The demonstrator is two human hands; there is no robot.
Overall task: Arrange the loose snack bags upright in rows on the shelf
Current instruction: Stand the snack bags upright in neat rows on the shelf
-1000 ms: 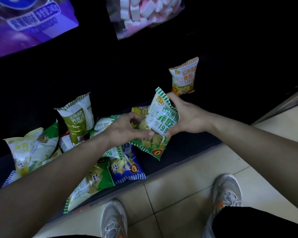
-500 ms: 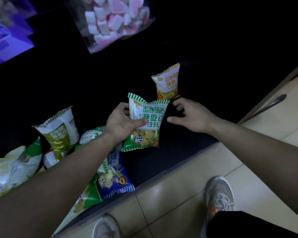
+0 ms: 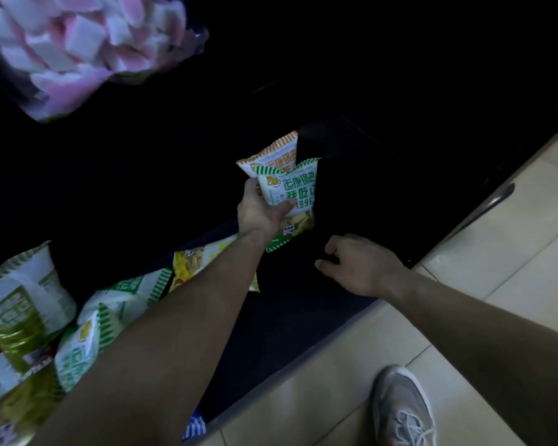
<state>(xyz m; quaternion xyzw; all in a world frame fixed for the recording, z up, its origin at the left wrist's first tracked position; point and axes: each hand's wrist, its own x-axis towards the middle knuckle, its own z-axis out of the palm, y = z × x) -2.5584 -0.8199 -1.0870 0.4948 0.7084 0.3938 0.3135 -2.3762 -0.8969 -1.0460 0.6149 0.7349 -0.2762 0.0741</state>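
Pinching the green-striped snack bag by its left side, the left hand holds it near-upright, long axis vertical, top seam up, just in front of 1 orange-striped bag on the shelf. It looks light, soft and crinkly, so a side-seam grip suits it. Nearer, the right hand hangs released.

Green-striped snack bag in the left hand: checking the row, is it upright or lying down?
Upright, slightly tilted: the green-striped snack bag has its top seal upward, gripped by the left hand, in front of the orange-striped bag.
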